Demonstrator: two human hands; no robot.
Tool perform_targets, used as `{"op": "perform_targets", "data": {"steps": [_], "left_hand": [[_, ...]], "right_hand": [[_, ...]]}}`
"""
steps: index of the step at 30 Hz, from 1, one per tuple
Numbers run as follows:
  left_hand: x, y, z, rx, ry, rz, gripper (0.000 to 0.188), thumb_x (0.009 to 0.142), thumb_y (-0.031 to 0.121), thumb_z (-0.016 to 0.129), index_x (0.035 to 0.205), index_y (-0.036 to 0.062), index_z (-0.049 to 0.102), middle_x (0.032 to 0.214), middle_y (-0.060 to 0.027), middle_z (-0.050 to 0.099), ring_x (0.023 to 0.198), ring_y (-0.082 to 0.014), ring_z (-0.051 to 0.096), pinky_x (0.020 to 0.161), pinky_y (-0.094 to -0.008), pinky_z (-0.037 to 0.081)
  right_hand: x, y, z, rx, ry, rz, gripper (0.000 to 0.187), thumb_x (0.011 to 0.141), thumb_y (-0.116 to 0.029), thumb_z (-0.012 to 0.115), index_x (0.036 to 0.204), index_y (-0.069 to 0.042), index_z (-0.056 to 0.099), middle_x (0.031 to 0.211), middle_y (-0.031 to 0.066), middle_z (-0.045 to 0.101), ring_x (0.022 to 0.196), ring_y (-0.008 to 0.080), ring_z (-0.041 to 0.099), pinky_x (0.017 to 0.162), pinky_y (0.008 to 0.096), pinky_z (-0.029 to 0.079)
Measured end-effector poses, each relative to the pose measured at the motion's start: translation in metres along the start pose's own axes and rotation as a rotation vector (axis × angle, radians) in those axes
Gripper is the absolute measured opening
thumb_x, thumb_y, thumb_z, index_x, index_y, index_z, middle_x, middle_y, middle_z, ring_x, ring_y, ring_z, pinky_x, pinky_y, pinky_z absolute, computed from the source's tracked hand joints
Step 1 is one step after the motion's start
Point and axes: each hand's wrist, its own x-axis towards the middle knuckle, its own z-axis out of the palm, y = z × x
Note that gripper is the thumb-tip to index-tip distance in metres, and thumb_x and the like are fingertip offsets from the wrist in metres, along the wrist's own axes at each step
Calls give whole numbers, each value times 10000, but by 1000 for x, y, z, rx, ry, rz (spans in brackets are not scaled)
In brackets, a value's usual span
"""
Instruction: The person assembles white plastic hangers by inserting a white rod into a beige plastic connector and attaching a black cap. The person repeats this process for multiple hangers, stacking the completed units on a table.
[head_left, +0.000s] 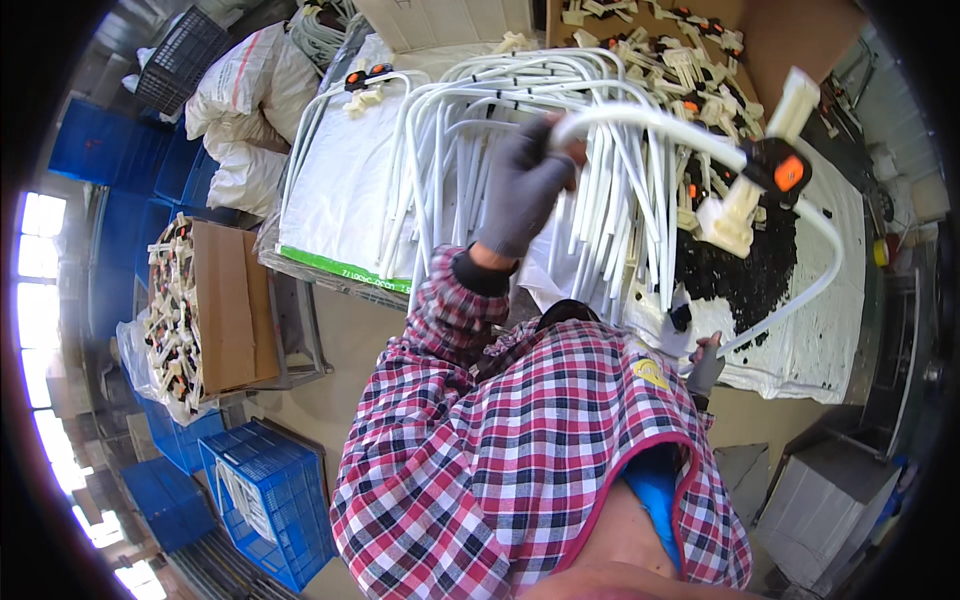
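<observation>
head view, the only one: left hand (522,195), grey-gloved, is gripping the bent white tube (690,135) at its left stretch, fingers blurring a bit; whether that is the real tube end isn't showing. right hand (707,368), gloved too, is gripping the tube's lower end by the near edge of the table (335,200). tube is hanging in the air over the table's right half, bowing out toward the right edge. a black-and-orange fitting (776,170) is sitting on it between the hands, cream plastic pieces (728,222) sticking out above and below. handling, my read: tube is looking light, springy rather than limp, smooth enough to be twisting in a loose grip; fitting is putting extra weight mid-span. best hold: bare tube, one hand on each side of the fitting, staying off the cream pieces, which are looking like the fragile bit. around it: a stack of white tubes (612,190) is filling the table's middle, loose cream clips (690,75) are piling toward the far right corner, small black parts (750,275) are scattering toward the right edge.
</observation>
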Motion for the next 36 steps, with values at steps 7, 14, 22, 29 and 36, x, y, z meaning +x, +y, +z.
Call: {"op": "perform_targets", "data": {"steps": [7, 14, 22, 29, 36], "left_hand": [[9, 30, 16, 872, 59, 708, 672, 835, 135, 733, 1409, 8, 407, 1324, -208, 538, 1224, -359, 531, 1040, -438, 421], [62, -27, -218, 1360, 389, 283, 432, 921, 119, 540, 1346, 45, 515, 921, -247, 682, 767, -433, 657, 628, -512, 508], [55, -112, -402, 1541, 217, -325, 452, 926, 224, 558, 1368, 138, 518, 1085, -209, 676, 968, -411, 645, 823, -498, 510], [64, -157, -390, 1621, 340, -133, 439, 940, 287, 589, 1336, 102, 559, 1265, -175, 582, 1119, -348, 591, 959, -434, 472], [118, -169, -316, 1374, 384, -331, 802, 863, 350, 680, 1519, 77, 308, 1303, -248, 570, 1133, -406, 593, 968, -459, 465]], "right_hand": [[-89, -180, 231, -4, -1072, -214, 360, 980, -339, 599, 1183, -42, 603, 870, 5, 597, 756, 98, 563, 673, 259, 448], [-114, -203, 274, -612, -1283, -681, 496, 936, -329, 634, 1315, -18, 554, 1220, 167, 641, 1134, 284, 617, 981, 379, 481], [-54, -124, 217, -499, -816, -142, 340, 963, -242, 639, 1216, -16, 618, 1038, 53, 680, 951, 132, 631, 848, 279, 500], [-43, -131, 180, -620, -383, -323, 266, 958, -232, 636, 1111, -17, 661, 923, 52, 689, 823, 119, 636, 744, 270, 513], [-33, -145, 184, -734, -98, -605, 202, 905, -172, 657, 1058, -41, 645, 905, 89, 651, 777, 210, 647, 702, 321, 512]]}}
